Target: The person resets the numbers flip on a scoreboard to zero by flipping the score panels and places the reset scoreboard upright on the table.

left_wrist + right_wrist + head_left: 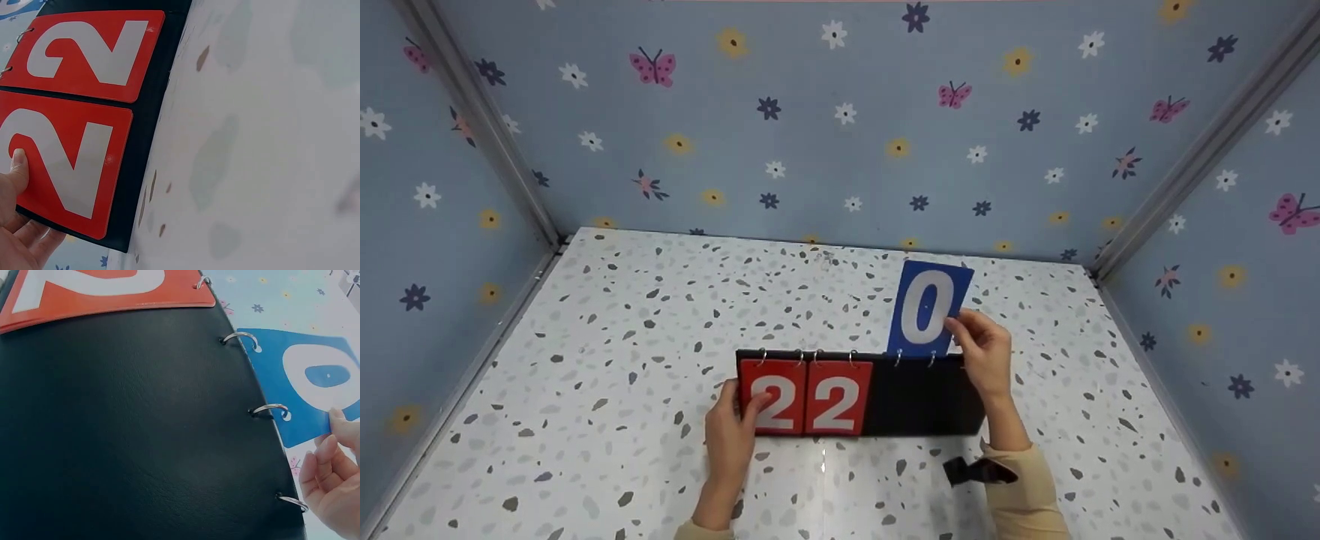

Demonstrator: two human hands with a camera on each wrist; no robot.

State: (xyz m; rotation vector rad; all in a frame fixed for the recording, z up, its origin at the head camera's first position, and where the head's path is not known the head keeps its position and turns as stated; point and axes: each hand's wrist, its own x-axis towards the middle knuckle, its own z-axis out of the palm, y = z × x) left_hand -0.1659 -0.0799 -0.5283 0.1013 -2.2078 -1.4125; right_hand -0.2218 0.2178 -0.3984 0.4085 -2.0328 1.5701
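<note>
A black flip scoreboard (919, 397) with metal rings along its top edge stands on the speckled surface. Two red cards, the left one (778, 367) and its neighbour (840, 369), each show a white 2 on its left half. My left hand (730, 435) grips the board's left end, thumb on the red card and fingers behind. Raised above the rings is a blue card (895, 330) with a white 0. My right hand (988, 356) pinches its right edge between thumb and fingers. In the right wrist view, bare black backing (140, 422) shows below the rings.
The speckled white tabletop (607, 337) spreads around the board. Blue panels (810, 150) with flowers and butterflies enclose the back and sides. A black strap piece (979, 471) sits at the right sleeve (1024, 487).
</note>
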